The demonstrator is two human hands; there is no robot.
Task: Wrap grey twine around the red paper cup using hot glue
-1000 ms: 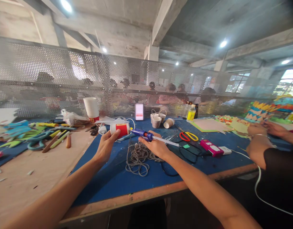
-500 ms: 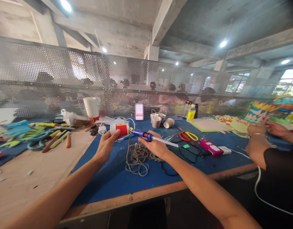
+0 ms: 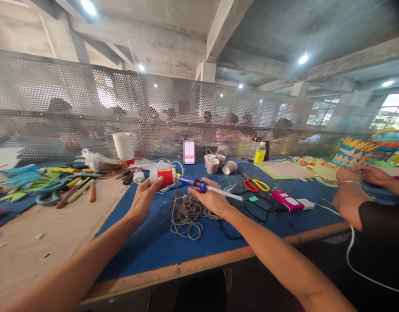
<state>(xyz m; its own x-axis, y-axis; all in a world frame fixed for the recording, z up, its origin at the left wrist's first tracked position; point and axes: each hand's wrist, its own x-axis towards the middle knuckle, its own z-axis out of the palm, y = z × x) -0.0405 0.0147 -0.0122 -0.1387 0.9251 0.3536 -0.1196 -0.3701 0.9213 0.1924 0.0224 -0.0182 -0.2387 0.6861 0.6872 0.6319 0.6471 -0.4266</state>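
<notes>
My left hand (image 3: 144, 197) is closed round a red and white paper cup (image 3: 166, 177), which lies sideways above the table. In my right hand (image 3: 210, 197) is a blue hot glue gun (image 3: 193, 183), with a clear glue stick (image 3: 227, 193) sticking out of its back end. The yellow-tipped nozzle points left, close to the cup's base; whether it touches cannot be told. Below the glue gun a tangle of grey cord (image 3: 188, 221) lies on the blue table mat (image 3: 144, 251).
Several cord-wrapped cups (image 3: 211, 165) stand behind the hands. Scissors with red and yellow handles (image 3: 256, 185), a magenta power strip (image 3: 287, 201) and a yellow-labelled bottle (image 3: 260, 154) are to the right. A stack of paper cups (image 3: 123, 147) stands left. A co-worker's arm (image 3: 349, 199) reaches in at right.
</notes>
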